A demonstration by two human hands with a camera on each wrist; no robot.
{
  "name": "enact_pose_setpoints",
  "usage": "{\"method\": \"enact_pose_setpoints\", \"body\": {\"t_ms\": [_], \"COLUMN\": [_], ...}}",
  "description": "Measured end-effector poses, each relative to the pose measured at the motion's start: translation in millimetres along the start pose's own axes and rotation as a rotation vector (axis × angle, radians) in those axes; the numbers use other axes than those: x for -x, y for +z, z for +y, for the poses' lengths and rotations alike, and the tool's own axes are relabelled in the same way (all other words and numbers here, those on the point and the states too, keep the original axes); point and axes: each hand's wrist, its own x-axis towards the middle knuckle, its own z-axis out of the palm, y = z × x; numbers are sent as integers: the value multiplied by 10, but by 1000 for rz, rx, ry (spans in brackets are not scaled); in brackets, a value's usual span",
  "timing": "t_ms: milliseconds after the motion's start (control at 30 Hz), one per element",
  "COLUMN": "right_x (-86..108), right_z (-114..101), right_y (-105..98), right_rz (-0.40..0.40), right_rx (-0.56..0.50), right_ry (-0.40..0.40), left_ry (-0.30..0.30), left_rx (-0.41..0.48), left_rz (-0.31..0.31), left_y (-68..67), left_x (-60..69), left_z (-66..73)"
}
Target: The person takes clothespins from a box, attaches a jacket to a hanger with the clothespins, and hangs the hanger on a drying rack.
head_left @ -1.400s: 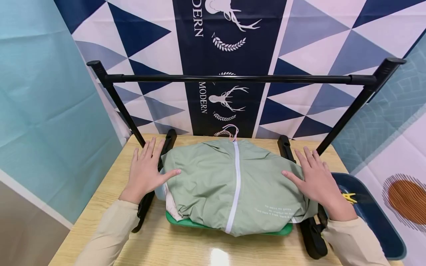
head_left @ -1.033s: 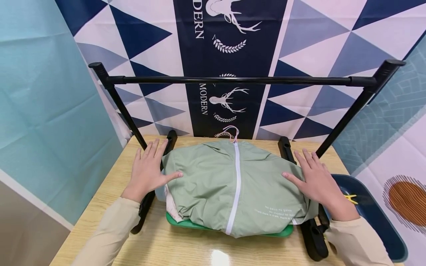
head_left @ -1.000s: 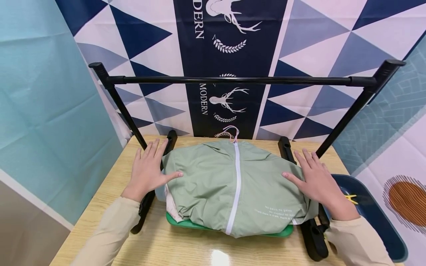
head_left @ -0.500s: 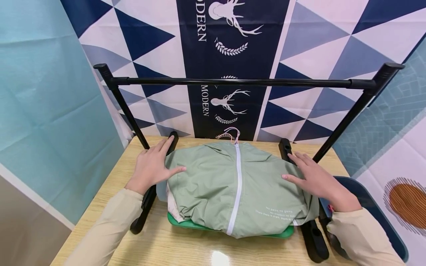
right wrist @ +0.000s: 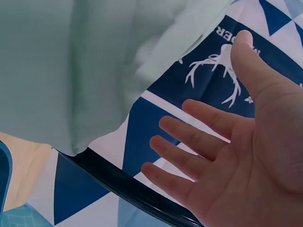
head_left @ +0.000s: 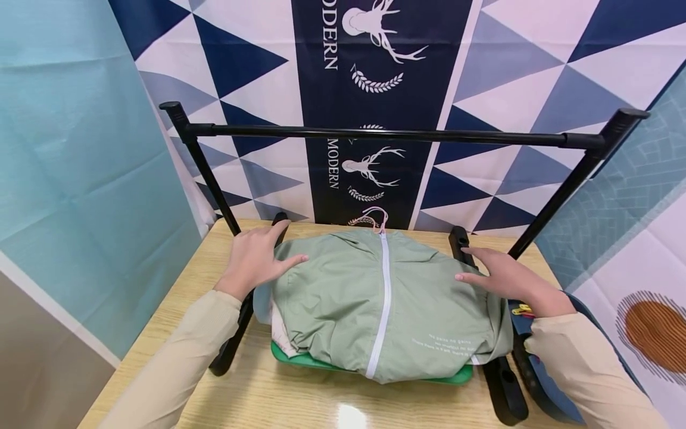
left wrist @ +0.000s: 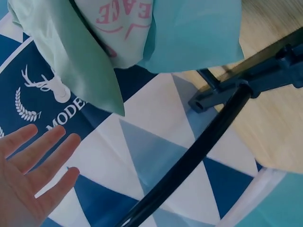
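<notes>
Sage-green fabric jacket (head_left: 337,304) with a white zip (head_left: 384,298) lies between the left hand (head_left: 256,259) and right hand (head_left: 506,277) (fingers extended, gripping nothing).

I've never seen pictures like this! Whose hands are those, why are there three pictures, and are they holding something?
Those are a person's bare left hand and right hand, poking out of long beige sleeves. No robot here!

The big picture comes from a camera worn on the head, looking down. The smaller two come from cameras on the wrists, so each shows one hand up close.

On the pale wooden table lies a light green cloth jacket with a white zip, covering most of a bright green tray. A tall black rack stands around it.

Nothing is held: both hands are open, near the jacket's two sides.
</notes>
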Motion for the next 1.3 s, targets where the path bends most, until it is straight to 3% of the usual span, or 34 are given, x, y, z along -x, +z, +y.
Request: {"method": "enact_pose_setpoints", "body": {"t_ms": [267, 533, 833, 1300], "right_x": [-175, -278, -395, -560], "right_z": [24, 5, 62, 158], "right_y": [-59, -89, -91, -71], "right_rz": [-49, -101, -192, -276], "right_rx": [-2, 8, 0, -75], "right_ry": [42, -19, -22, -59], "left_ry": [-16, 0, -17, 32], "left_rx": [53, 26, 73, 165], "left_rz": [-110, -214, -312, -423], "left_y": [139, 281, 317, 395], "left_x": [-117, -199, -284, -414], "left_z": [53, 96, 138, 87]}}
